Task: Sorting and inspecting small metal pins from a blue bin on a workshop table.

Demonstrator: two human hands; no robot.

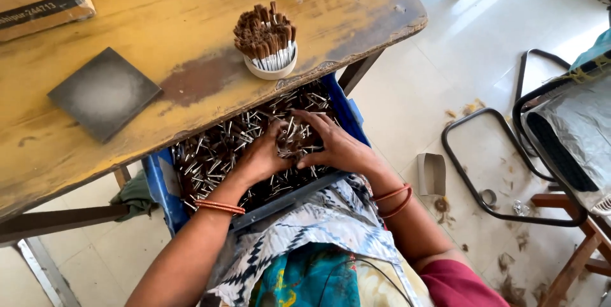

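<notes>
Two hands work the blue crate (162, 183) on the lap: the left hand (264, 154) and right hand (334, 145) cup a bundle of small brown-tipped sticks (294, 138) between curled fingers. Gathering well likely needs tips aligned, grip loose, under the wooden table (191, 59).

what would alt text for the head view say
Both hands, left hand and right hand, gather small brown-tipped sticks in a blue crate on the person's lap. On the worn wooden table stands a white cup of upright sticks.
</notes>
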